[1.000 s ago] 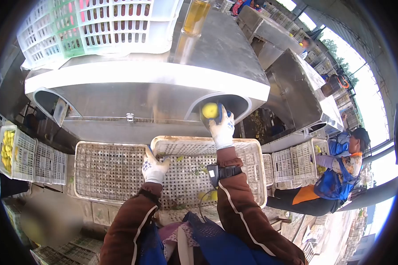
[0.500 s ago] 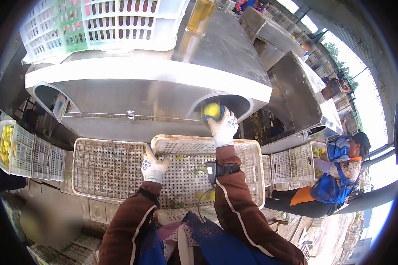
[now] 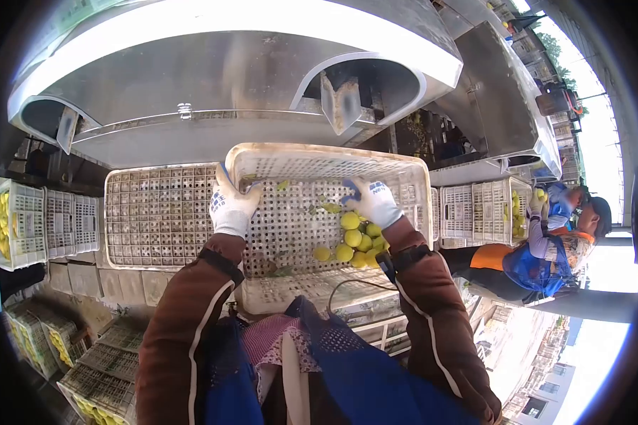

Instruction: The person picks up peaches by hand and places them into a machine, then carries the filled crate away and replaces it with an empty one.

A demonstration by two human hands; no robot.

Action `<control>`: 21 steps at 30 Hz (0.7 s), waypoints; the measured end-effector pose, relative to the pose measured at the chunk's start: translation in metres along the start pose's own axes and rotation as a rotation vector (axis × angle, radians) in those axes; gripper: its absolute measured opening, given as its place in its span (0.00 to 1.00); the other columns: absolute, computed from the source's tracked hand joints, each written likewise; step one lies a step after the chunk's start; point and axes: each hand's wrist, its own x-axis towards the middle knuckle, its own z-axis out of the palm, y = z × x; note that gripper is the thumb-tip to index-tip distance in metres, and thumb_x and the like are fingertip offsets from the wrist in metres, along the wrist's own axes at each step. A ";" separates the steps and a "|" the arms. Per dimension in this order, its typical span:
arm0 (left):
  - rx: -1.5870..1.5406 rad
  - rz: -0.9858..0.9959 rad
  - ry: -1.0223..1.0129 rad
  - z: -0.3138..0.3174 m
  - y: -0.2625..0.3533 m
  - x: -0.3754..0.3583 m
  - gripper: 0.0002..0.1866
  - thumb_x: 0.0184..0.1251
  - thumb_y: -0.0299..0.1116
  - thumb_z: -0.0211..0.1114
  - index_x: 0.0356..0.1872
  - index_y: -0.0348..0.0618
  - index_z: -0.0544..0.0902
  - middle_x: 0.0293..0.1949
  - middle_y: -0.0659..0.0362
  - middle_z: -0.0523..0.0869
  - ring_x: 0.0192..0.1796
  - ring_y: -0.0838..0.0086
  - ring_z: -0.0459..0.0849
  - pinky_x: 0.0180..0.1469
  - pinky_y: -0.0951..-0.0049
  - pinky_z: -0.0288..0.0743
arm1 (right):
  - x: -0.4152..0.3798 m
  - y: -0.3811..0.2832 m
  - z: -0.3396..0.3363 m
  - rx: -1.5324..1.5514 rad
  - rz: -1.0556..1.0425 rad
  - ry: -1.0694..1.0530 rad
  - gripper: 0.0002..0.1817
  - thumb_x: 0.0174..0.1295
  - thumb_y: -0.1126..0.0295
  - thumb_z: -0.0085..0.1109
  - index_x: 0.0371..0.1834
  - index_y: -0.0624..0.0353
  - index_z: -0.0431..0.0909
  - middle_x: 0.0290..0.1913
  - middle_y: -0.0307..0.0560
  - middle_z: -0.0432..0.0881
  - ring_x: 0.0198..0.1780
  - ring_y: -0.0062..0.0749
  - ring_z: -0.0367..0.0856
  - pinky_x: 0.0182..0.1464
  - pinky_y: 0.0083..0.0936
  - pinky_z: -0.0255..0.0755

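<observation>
My left hand [image 3: 232, 204], in a white glove with blue fingertips, grips the left rim of a pale, dirty plastic crate [image 3: 319, 292]. The thumb lies inside the rim. Inside the crate at the right, my right hand [image 3: 377, 202] wears a matching glove; its fingers are apart and hold nothing I can see. Just below it, several round yellow-green fruits [image 3: 350, 221] lie clustered on the crate's lattice floor, partly covered by my sleeve. A green leaf [image 3: 331, 207] rests near the right fingertips, and other leaf scraps are scattered around.
A metal cabinet [image 3: 191, 71] with arched openings stands beyond the crate. An upside-down-looking lattice crate [image 3: 159, 219] adjoins on the left. Fruit-filled crates [image 3: 20, 219] stand farther left. At the right, a person [image 3: 546, 258] handles fruit by another crate [image 3: 485, 212].
My right hand has moved from the cabinet's opening, where it held a yellow-green fruit, down into the crate. More fruit shows there. My view has tilted downward; my left hand keeps the rim.
</observation>
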 end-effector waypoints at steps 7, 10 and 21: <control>-0.038 0.046 0.027 0.004 -0.004 0.002 0.49 0.47 0.44 0.72 0.68 0.34 0.57 0.57 0.36 0.75 0.59 0.47 0.76 0.59 0.59 0.71 | -0.040 0.066 0.136 -0.296 0.429 -0.650 0.25 0.54 0.51 0.58 0.48 0.59 0.82 0.48 0.56 0.83 0.51 0.48 0.82 0.52 0.39 0.75; 0.041 0.035 0.046 0.002 -0.002 0.001 0.49 0.47 0.43 0.72 0.69 0.34 0.57 0.58 0.37 0.74 0.59 0.48 0.75 0.59 0.59 0.71 | -0.050 0.096 0.196 -0.231 0.571 -0.503 0.28 0.52 0.46 0.60 0.46 0.58 0.84 0.50 0.57 0.83 0.53 0.49 0.81 0.54 0.39 0.74; 0.036 -0.081 -0.053 -0.022 0.013 -0.010 0.53 0.45 0.47 0.71 0.71 0.37 0.53 0.62 0.38 0.70 0.62 0.49 0.73 0.60 0.59 0.71 | -0.032 0.072 0.188 -0.145 0.679 -0.763 0.38 0.53 0.49 0.62 0.67 0.54 0.68 0.68 0.52 0.68 0.68 0.43 0.67 0.68 0.31 0.62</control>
